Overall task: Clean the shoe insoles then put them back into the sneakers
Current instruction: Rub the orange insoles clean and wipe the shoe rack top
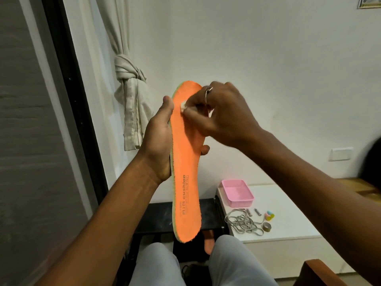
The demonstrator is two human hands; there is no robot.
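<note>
I read one legible marking: "AIR cushion", printed in grey lengthwise along the heel half of the orange insole (185, 162). A finer line of print runs beside it; I cannot make it out. The framed paper (369, 2) at the top corner is unreadable.

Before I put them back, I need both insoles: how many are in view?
2: one orange insole held upright in the left hand; a second insole lies low between the knees, mostly hidden.
</note>
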